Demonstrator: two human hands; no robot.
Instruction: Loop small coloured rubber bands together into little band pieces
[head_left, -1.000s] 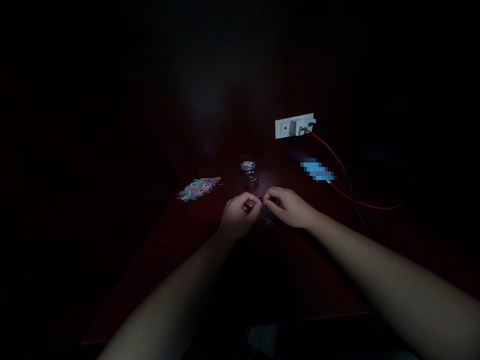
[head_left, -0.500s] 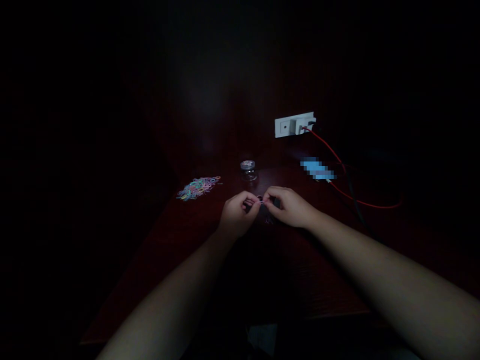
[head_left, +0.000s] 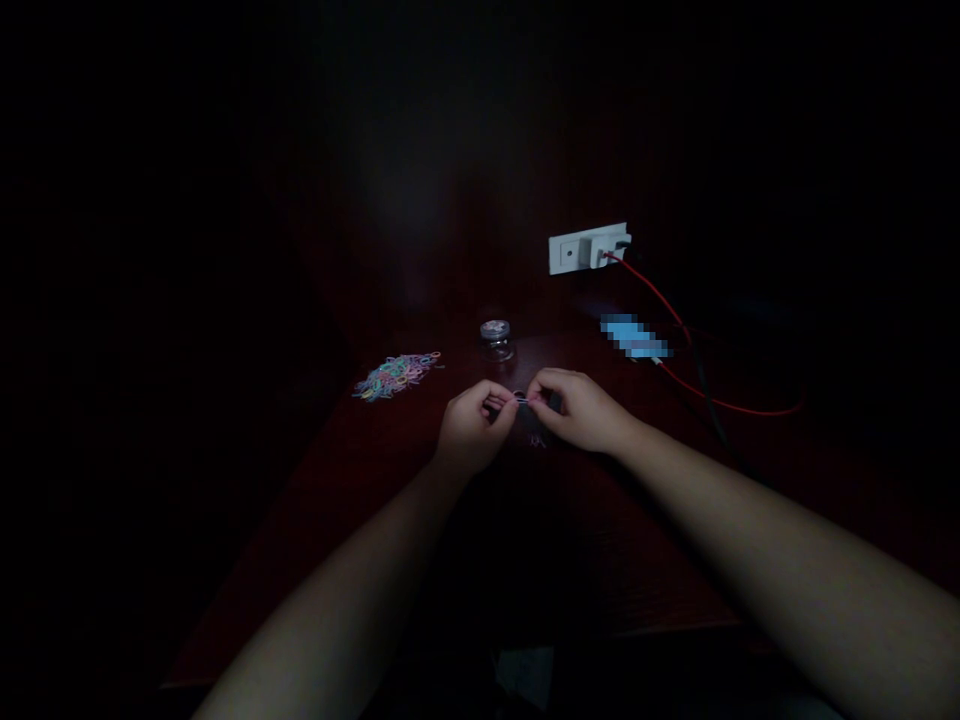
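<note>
My left hand [head_left: 478, 425] and my right hand [head_left: 574, 408] meet over the dark table, each with thumb and forefinger pinched. Between the fingertips a thin, pale rubber band [head_left: 523, 401] is stretched; its ends are hidden in the pinches. A small dark loop shows just behind it. Just below, a few pinkish small bands [head_left: 537, 440] lie on the table. Off to the left lies a pile of colourful small rubber bands [head_left: 397, 376]. Behind my hands stands a small clear jar [head_left: 496, 341] with a lid.
A white wall socket [head_left: 568, 254] holds a plugged-in charger [head_left: 600, 250]. From it a red cable [head_left: 652, 284] runs down to a blurred blue phone-like object [head_left: 634, 336] on the table's right. A dark cable [head_left: 703, 385] hangs beside it. The table's front edge [head_left: 667, 631] is nearest me.
My hands have drawn slightly apart, so more of the stretched band shows between the fingertips. The small bands below are more visible. Everything else stays put.
</note>
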